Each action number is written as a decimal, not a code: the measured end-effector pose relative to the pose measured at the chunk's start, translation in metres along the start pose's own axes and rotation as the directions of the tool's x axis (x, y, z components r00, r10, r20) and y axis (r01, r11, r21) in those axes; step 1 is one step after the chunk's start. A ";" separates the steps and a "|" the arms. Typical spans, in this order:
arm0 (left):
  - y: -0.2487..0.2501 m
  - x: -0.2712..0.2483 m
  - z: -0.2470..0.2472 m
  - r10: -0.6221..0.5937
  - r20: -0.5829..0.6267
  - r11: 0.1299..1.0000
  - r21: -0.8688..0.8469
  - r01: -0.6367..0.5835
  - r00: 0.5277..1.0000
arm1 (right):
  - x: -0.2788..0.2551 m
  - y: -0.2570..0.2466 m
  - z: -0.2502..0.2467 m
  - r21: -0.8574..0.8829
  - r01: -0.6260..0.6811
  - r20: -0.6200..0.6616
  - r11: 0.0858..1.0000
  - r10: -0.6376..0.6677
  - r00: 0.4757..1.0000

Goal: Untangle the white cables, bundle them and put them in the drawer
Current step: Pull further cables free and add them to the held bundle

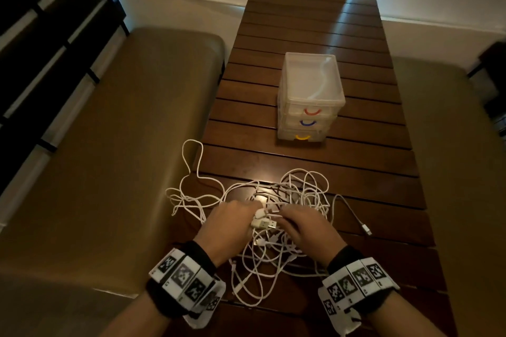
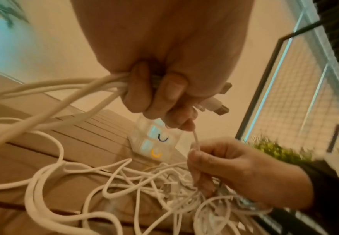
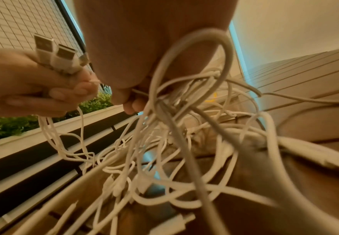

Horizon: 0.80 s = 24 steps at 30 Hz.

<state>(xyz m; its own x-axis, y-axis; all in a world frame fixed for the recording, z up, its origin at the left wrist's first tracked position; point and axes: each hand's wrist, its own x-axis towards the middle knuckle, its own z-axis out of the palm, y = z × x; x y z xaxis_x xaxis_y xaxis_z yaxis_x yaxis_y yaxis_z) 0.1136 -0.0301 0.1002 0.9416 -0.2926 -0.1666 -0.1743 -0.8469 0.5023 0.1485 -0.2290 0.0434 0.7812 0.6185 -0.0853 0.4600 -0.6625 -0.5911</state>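
Note:
A tangle of white cables (image 1: 273,227) lies on the near end of the wooden table (image 1: 315,22), with loops trailing off its left edge. My left hand (image 1: 232,216) grips a bunch of cable ends, their USB plugs (image 1: 264,224) sticking out toward the right; the plugs (image 3: 52,54) show clearly in the right wrist view. My right hand (image 1: 304,227) pinches a thin cable strand (image 2: 195,143) that runs up to the left hand (image 2: 160,98). A translucent three-drawer box (image 1: 310,101) with red, blue and yellow handles stands mid-table, its drawers closed.
A brown padded bench (image 1: 109,145) runs along the table's left side, another bench (image 1: 465,172) along the right. One cable end with a small plug (image 1: 367,228) lies loose to the right of the pile. Bare slats stretch behind the drawer box.

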 end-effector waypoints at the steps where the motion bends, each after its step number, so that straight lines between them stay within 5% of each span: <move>1: -0.001 -0.003 -0.006 -0.007 -0.017 0.999 -0.054 0.006 1.000 | 0.004 -0.001 -0.003 -0.002 -0.002 -0.005 1.000 0.002 1.000; 8: -0.002 -0.016 -0.015 -0.131 -0.064 0.934 -0.343 0.102 0.989 | 0.012 -0.014 -0.001 -0.028 -0.006 -0.114 1.000 0.003 0.993; 12: -0.010 -0.019 -0.007 -0.235 -0.089 0.903 -0.387 0.184 0.968 | 0.000 -0.009 0.001 -0.293 -0.227 -0.260 0.929 0.151 0.954; 17: -0.006 -0.013 -0.003 -0.376 -0.197 0.840 -0.485 0.243 0.905 | -0.011 -0.011 -0.003 -0.047 -0.295 -0.109 0.954 0.289 0.951; 21: -0.005 -0.007 -0.001 -0.444 -0.196 0.763 -0.594 0.254 0.874 | -0.017 -0.006 -0.003 -0.073 -0.294 0.008 0.953 0.295 0.956; 24: -0.004 -0.006 -0.004 -0.437 -0.203 0.772 -0.585 0.249 0.876 | -0.020 -0.005 -0.003 0.031 -0.337 -0.030 0.941 0.338 0.941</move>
<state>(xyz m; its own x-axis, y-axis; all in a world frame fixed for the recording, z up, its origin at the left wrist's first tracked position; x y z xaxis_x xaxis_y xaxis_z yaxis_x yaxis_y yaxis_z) 0.1099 -0.0238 0.1025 0.9598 0.2035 -0.1932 0.2686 -0.4671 0.8424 0.1317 -0.2397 0.0501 0.9029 0.3451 -0.2561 0.1561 -0.8187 -0.5527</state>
